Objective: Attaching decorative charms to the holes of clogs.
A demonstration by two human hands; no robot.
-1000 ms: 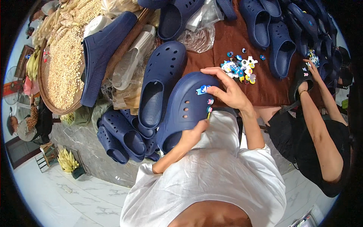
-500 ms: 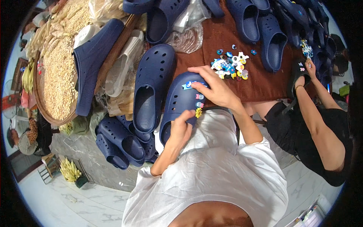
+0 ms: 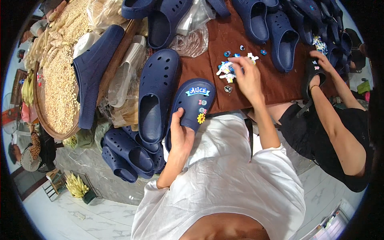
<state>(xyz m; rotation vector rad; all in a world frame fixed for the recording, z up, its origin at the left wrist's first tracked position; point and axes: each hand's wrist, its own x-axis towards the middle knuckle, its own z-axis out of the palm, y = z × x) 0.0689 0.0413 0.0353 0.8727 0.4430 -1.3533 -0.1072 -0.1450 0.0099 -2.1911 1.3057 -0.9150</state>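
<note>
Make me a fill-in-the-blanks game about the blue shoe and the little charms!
1. The left hand holds a dark ____ clog.
2. The right hand reaches into the pile of small charms lying on the ____ cloth.
3. The held clog has a ____ flower charm on its top.
4. Another clog lies to the ____ of the held clog.

Missing words: blue; brown; yellow; left

I see bright, even daylight with soft shadows; fisheye bending and a black vignette ring the frame, strongest toward three o'clock.
</note>
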